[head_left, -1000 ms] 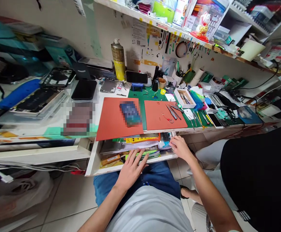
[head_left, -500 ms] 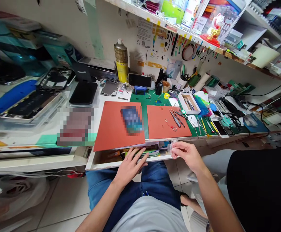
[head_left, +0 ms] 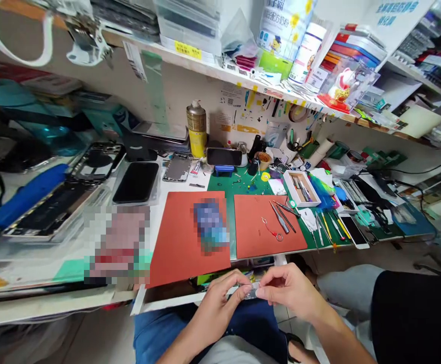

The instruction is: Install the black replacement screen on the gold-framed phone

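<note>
Above the open drawer (head_left: 171,303), my left hand (head_left: 224,299) and my right hand (head_left: 291,292) meet fingertip to fingertip. Between them they pinch a small clear plastic bag (head_left: 253,292); what it contains, if anything, is too small to make out. Green and yellow packets (head_left: 213,276) show inside the drawer behind my left hand. On the left orange mat (head_left: 175,227) lies a phone (head_left: 210,225), its screen blurred. The right orange mat (head_left: 251,222) carries tweezers (head_left: 280,216) and a red cord with a ring (head_left: 271,232).
A spray can (head_left: 196,129) and a propped phone (head_left: 224,156) stand at the back. Screwdrivers (head_left: 326,226) and a white phone (head_left: 353,231) lie to the right. A loaded shelf (head_left: 243,81) overhangs the bench. Another person (head_left: 413,313) sits close on my right.
My left hand has left the drawer's edge and come to the right, taking hold of the small bag beside my right hand. The camera has tilted up.
</note>
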Available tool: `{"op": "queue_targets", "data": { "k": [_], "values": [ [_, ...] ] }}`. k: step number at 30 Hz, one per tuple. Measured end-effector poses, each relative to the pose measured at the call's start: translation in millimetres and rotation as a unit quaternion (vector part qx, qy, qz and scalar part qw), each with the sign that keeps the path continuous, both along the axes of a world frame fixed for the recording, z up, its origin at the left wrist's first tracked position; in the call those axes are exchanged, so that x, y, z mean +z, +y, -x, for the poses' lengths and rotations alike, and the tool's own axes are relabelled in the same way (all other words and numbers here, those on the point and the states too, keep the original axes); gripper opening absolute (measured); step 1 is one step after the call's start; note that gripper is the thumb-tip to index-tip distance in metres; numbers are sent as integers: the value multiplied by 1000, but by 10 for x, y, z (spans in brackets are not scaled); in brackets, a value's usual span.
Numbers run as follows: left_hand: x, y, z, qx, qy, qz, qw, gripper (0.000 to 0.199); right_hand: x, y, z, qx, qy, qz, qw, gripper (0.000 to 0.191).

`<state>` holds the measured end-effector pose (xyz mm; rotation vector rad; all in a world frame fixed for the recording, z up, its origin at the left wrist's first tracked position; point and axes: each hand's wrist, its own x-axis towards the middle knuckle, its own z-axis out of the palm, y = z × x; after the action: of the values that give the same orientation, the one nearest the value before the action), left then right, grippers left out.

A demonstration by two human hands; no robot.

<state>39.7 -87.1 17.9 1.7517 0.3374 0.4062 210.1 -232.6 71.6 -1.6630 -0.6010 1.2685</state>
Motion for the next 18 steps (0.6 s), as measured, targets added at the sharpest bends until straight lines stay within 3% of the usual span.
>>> {"op": "queue_targets", "data": {
  "k": [4, 7, 9, 13, 18],
  "values": [
    [142, 137, -139, 13, 20, 2, 1000, 29, 104, 125, -136, -4, 38, 0, 999, 49],
    [246, 173, -236, 95, 9, -3, 995, 25, 129, 211, -234, -33, 43, -13, 998, 50],
    [330, 181, -308, 117, 16, 14, 993, 26, 116, 276, -292, -49, 33, -13, 998, 51],
    [470, 206, -470, 65, 66, 123, 988, 27, 42, 430, -340, -62, 22, -6, 998, 55],
    [468, 282, -576, 51, 98, 194, 975, 31, -96, 562, -288, -75, 22, 7, 997, 63]
  ]
}}
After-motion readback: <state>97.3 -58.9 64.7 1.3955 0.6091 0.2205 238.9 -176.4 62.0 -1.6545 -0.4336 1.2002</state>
